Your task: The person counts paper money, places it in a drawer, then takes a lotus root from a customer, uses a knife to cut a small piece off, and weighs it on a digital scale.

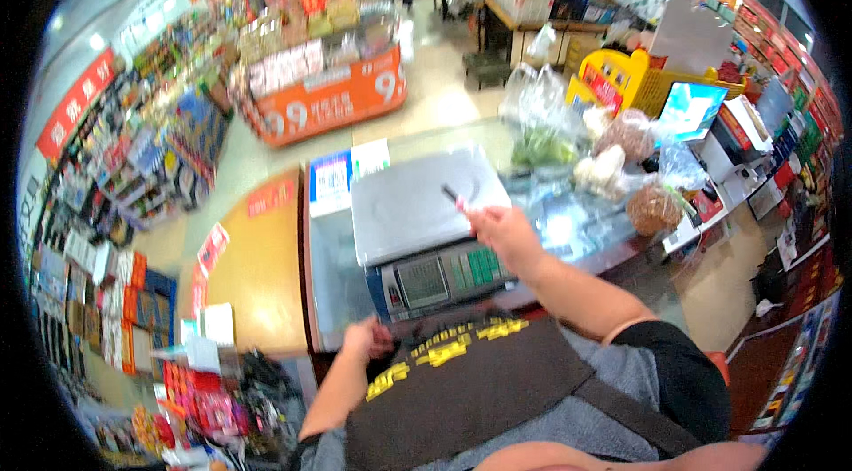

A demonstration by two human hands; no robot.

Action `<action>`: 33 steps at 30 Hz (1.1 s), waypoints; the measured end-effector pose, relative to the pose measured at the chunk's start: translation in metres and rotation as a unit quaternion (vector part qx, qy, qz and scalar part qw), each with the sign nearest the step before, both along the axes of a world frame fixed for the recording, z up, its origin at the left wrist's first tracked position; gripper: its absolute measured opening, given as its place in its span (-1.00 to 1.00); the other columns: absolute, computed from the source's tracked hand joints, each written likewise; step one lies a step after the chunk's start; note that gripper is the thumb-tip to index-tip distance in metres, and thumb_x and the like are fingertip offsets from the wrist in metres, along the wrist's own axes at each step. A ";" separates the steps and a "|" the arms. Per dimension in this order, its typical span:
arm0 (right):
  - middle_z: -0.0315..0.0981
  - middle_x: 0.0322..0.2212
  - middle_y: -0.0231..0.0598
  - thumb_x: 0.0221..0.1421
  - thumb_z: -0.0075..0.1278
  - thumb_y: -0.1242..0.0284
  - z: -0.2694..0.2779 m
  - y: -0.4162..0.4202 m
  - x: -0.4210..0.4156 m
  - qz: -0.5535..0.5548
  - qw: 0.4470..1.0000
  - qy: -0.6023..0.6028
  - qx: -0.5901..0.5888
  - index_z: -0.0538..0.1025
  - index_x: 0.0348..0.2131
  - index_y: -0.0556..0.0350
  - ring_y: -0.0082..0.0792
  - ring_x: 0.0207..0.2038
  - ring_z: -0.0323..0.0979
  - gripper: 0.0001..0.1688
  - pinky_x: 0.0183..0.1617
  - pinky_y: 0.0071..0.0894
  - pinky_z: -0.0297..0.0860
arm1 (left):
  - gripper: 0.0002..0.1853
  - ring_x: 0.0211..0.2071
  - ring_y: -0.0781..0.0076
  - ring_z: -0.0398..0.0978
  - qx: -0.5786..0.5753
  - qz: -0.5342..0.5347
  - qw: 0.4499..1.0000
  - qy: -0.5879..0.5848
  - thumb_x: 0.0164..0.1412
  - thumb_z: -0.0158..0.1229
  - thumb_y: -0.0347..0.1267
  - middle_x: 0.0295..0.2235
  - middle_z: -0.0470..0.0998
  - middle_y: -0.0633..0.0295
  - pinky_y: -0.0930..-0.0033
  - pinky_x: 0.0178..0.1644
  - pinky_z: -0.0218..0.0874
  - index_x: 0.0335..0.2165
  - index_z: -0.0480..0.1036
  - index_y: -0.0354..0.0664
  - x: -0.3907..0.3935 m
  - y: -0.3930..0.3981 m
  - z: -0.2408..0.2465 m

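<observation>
My right hand point(502, 236) is above the right part of an electronic weighing scale point(426, 204). It grips a slim dark stick-like tool point(450, 193), perhaps a pen, whose tip points to the far left over the bare metal pan. A display point(421, 282) and green keys point(476, 268) face me on the scale's front. My left hand point(368, 340) hangs low by the counter's near edge, left of my dark apron point(459, 398) with yellow lettering. Its fingers look curled, and blur hides whether they hold anything. The scale stands on a glass-topped counter point(336, 298).
Right of the scale lie bagged greens point(544, 146), a white vegetable point(602, 171) and a bagged brown item point(655, 209). A lit monitor point(692, 110) stands beyond them. Printed code cards point(329, 181) stand behind the scale. A wooden counter point(266, 264) adjoins at left.
</observation>
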State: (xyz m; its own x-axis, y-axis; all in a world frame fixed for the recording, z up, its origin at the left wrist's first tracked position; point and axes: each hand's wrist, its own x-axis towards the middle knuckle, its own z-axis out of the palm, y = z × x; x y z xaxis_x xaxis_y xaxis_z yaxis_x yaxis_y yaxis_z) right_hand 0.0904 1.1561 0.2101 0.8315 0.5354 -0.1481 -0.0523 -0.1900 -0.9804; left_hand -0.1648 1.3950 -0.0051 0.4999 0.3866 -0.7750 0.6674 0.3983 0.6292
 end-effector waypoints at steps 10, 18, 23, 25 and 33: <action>0.30 -0.63 -0.48 0.24 -0.08 0.35 -0.072 -0.035 -0.009 -0.005 0.995 0.090 -0.041 0.45 -0.32 0.10 -0.65 -0.66 0.19 -0.81 -0.61 -0.61 0.11 | -0.50 -0.68 0.34 0.50 0.247 -0.284 0.918 0.126 0.30 -0.07 -0.09 -0.58 0.60 0.07 0.31 -0.61 0.27 -0.52 0.48 -0.31 0.028 0.050 0.011; 0.35 -0.59 -0.42 0.22 -0.15 0.49 -0.086 -0.036 -0.013 -0.042 0.990 0.124 0.055 0.40 -0.25 0.09 -0.58 -0.63 0.30 -0.88 -0.56 -0.55 0.31 | -0.51 -0.71 0.29 0.49 0.111 -0.131 0.982 0.083 0.29 -0.05 -0.08 -0.57 0.59 -0.01 0.37 -0.67 0.24 -0.46 0.46 -0.35 0.025 0.068 0.026; 0.36 -0.59 -0.42 0.18 -0.10 0.50 -0.080 -0.031 -0.022 -0.037 0.984 0.155 0.076 0.41 -0.24 0.11 -0.59 -0.65 0.28 -0.87 -0.59 -0.56 0.28 | -0.50 -0.68 0.31 0.51 0.093 -0.138 0.984 0.069 0.29 -0.06 -0.05 -0.55 0.59 0.03 0.38 -0.67 0.24 -0.43 0.46 -0.33 0.020 0.079 0.015; 0.36 -0.59 -0.43 0.16 -0.09 0.50 -0.082 -0.030 -0.021 -0.039 0.986 0.146 0.074 0.42 -0.23 0.10 -0.62 -0.65 0.27 -0.85 -0.61 -0.59 0.23 | -0.49 -0.69 0.31 0.50 0.086 -0.140 0.984 0.068 0.30 -0.07 -0.04 -0.55 0.59 0.04 0.38 -0.67 0.24 -0.43 0.46 -0.32 0.025 0.077 0.023; 0.36 -0.60 -0.46 0.16 -0.06 0.47 -0.097 -0.045 -0.029 -0.020 0.983 0.181 0.030 0.45 -0.28 0.08 -0.66 -0.67 0.23 -0.89 -0.62 -0.62 0.15 | -0.50 -0.72 0.31 0.48 0.093 -0.130 0.984 0.081 0.29 -0.08 -0.04 -0.61 0.57 0.08 0.39 -0.67 0.23 -0.45 0.45 -0.31 0.025 0.074 0.030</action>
